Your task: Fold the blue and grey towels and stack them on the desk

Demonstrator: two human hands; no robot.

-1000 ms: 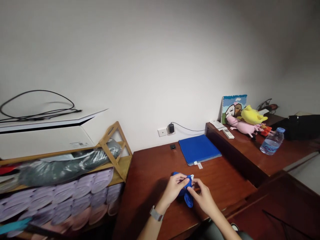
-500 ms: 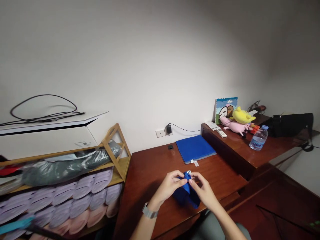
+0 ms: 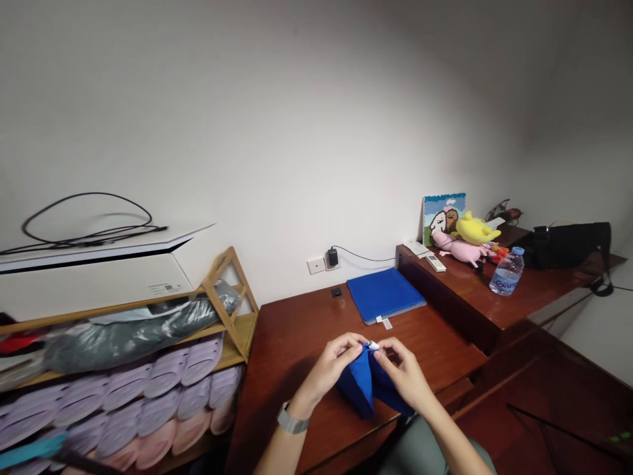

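Note:
Above the front part of the brown desk [image 3: 291,369], a piece of blue cloth [image 3: 360,386] hangs in folds between my two hands. My left hand [image 3: 330,368] pinches its upper edge from the left; a grey watch band circles that wrist. My right hand [image 3: 406,375] pinches the same edge on the right, thumb and fingertips close together. Between the fingertips a small white tag or roll [image 3: 374,345] pokes up, too small to identify. Behind the hands a flat, folded blue cloth pad [image 3: 386,293] with white labels lies on the desk.
At left, a wooden rack [image 3: 230,310] holds purple and pink slippers [image 3: 128,389] and a white box [image 3: 99,277]. On the raised desk part at right are a water bottle [image 3: 507,272], plush toys [image 3: 465,249], a remote [image 3: 436,263] and a black bag [image 3: 568,245].
The blue cloth has spread from a bunched shape into two hanging folds. The small white piece at its top shows more clearly, and the fingertips are slightly farther apart.

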